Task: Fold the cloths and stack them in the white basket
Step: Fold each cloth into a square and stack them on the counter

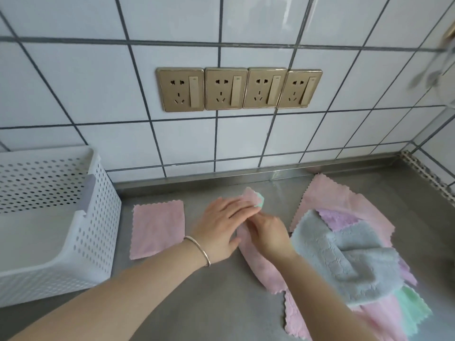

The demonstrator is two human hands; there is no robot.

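Both hands work one pink cloth (258, 264) on the grey counter (209, 303). The left hand (222, 227) lies flat on it with fingers straight, pressing the far end, where a corner (256, 199) curls up past the fingertips and shows a mint-green underside. The right hand (269, 233), just beside the left and touching it, has its fingers curled onto the same cloth, though whether it pinches a fold cannot be told. The cloth runs from under the hands toward the viewer as a long folded strip with zigzag edges.

Far left of the hands, the white basket (96, 217) stands on the counter, perforated walls up, its open inside showing no cloth. Between basket and hands lies a folded pink square (157, 232), flat and apart from both. A bangle (199, 249) circles the left wrist.

Right of the hands, touching the strip, sits a loose heap (344, 230): a large pink cloth underneath, a lilac one, a crumpled grey cloth (344, 264) on top, and a mint cloth (408, 308) at the near edge.

Beyond the hands, four gold sockets (238, 89) sit in a row on the tiled wall (98, 94).
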